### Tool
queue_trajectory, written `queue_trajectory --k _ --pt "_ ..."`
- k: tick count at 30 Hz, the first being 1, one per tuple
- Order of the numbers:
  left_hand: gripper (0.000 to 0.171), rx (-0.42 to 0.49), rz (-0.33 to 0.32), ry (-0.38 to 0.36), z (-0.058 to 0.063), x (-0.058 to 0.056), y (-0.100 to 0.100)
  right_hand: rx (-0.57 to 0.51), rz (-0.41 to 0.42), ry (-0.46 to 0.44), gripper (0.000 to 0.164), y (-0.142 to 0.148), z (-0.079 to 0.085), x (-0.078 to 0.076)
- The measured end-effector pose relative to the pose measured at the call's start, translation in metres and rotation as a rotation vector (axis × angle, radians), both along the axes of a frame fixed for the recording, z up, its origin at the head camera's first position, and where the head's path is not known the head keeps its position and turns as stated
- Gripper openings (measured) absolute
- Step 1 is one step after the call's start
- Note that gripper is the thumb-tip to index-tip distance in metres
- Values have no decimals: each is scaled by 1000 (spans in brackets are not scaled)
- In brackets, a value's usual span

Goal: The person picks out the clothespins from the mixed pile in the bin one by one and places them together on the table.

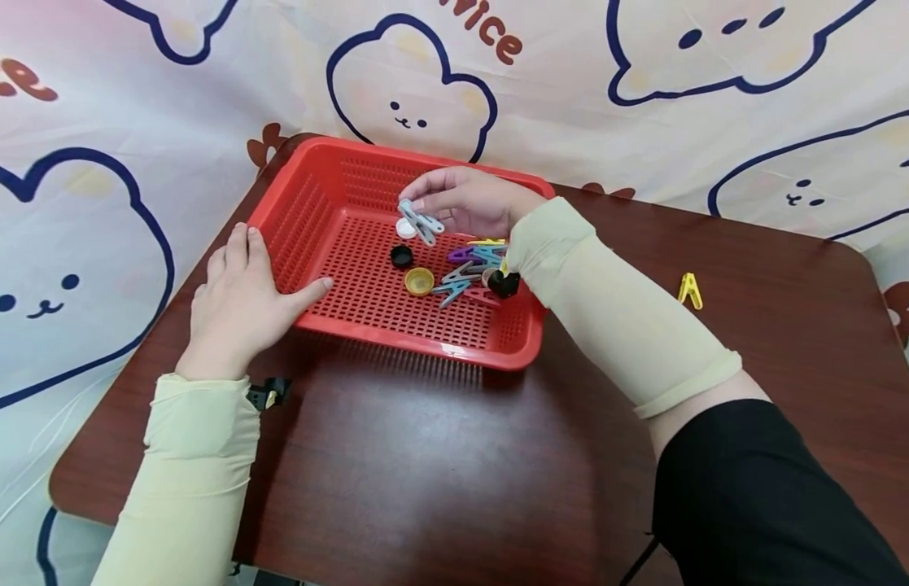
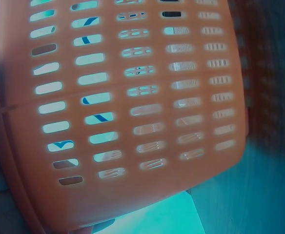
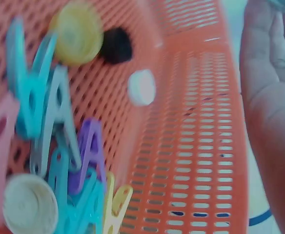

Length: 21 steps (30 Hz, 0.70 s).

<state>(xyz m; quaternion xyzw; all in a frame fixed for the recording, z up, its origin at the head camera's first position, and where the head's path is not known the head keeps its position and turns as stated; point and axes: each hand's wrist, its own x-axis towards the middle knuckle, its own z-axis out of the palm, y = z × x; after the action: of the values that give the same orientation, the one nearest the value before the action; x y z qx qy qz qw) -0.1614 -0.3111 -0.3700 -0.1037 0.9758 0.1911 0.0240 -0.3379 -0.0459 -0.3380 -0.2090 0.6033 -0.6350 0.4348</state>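
Note:
A light blue-grey clothespin (image 1: 422, 224) is pinched between the thumb and fingers of my right hand (image 1: 474, 199), above the red plastic basket (image 1: 381, 332). At the basket's left end, my left hand (image 1: 238, 305) lies on the rim with its fingers straight and its thumb spread. Inside, to the right, several clothespins are heaped: purple (image 3: 91, 151), blue, grey, pink and yellow (image 3: 115, 204). Bottle caps lie left of the heap: white (image 1: 406, 229), black (image 1: 401, 257) and yellow (image 1: 420, 282). The left wrist view is mostly filled by the basket's slotted wall (image 2: 142, 119).
One yellow clothespin (image 1: 690, 290) lies outside the basket, on the right part of the brown table (image 1: 439, 456). Behind the table hangs a cloth (image 1: 278, 73) printed with cartoon bears. A small black device (image 1: 271, 395) sits at my left wrist.

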Motion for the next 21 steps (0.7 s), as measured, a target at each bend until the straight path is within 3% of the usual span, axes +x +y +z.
queue_trajectory --k 5,12,15,21 --pt "120 -6 -6 -3 -2 0 1 -215 -33 -152 37 19 5 11" --pt "120 -3 -8 -13 -8 6 -4 -367 -54 -284 34 26 5 22" --pt "120 -6 -13 -8 -7 4 -3 -390 -69 -291 29 31 7 25" --pt "121 -14 -23 -5 -3 0 0 -338 -121 -244 31 46 12 31"
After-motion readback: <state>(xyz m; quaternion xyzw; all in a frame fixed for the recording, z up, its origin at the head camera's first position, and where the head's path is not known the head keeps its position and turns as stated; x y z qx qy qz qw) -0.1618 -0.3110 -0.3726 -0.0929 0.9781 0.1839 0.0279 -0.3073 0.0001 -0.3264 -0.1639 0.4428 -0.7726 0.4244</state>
